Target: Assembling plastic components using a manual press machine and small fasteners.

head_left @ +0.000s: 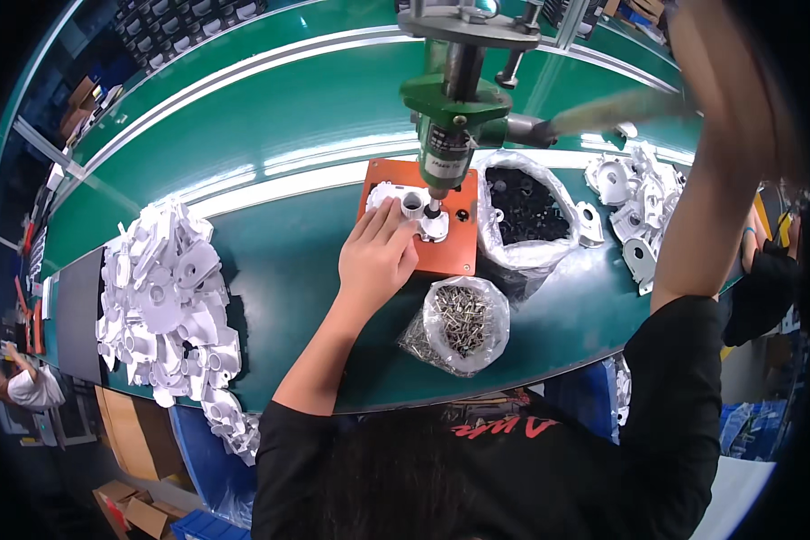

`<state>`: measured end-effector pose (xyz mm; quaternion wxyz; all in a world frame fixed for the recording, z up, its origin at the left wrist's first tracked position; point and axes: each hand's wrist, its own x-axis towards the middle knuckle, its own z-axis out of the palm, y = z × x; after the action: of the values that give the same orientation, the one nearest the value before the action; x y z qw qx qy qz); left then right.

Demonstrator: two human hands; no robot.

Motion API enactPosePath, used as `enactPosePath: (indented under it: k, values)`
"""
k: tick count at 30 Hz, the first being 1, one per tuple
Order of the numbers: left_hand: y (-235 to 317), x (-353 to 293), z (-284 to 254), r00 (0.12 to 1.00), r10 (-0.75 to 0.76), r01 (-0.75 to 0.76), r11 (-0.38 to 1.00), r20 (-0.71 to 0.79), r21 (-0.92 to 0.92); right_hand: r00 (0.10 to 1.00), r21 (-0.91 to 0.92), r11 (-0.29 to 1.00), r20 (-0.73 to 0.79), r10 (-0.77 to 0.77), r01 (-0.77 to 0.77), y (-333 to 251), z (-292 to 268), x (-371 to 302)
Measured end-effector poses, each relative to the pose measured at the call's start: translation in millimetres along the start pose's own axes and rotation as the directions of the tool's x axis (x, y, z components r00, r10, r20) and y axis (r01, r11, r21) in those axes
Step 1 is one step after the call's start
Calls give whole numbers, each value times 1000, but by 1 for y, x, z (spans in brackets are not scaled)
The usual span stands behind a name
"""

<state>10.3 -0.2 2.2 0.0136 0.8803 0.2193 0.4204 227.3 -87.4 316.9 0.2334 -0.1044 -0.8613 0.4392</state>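
My left hand [378, 250] lies on a white plastic housing [387, 193], its fingers stretched out and pressed against it. The housing has a round, raised collar and sits on an orange fixture plate [441, 257]. Directly above, the green press head [445, 135] has its spindle tip down at a small black piece [432, 210] on the housing. My right arm [702, 207] is raised at the right and runs up to the top edge, blurred. No fingers of my right hand can be made out. A blurred lever [616, 115] reaches from the press toward that arm.
An open bag of black parts [524, 202] stands right of the fixture, and a bag of metal screws [463, 317] in front. White housings are heaped at left [166, 301] and right [639, 202]. Co-workers appear at the far left [31, 387] and right edge [765, 261].
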Motion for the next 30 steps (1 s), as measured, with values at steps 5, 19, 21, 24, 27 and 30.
enactPosePath:
  k: [5, 19, 21, 24, 27, 30]
  values:
    - [-12, -22, -20, 1000, -26, 26, 997, 2, 69, 785, -109, 939, 523, 333, -326, 63, 118, 40]
    - [-6, -9, -7, 999, 32, -32, 999, 18, -2, 497, -141, 968, -837, -229, 208, 70, 87, -82]
    - [-5, -5, -7, 1000, 14, -14, 1000, 3, -6, 423, -301, 944, -880, -218, -139, 96, 7, -84]
    - [-2, -10, -10, 997, -71, 72, 997, 26, -39, 272, 164, 986, -950, 156, 7, 129, -1, -47]
    - [-3, -9, -10, 985, -163, 166, 984, 49, -64, 403, 133, 954, -884, 238, -270, 163, 15, -117]
    - [-7, -11, -17, 914, -350, 391, 894, 206, -218, 41, 94, 708, -984, 171, -700, 177, 75, -162]
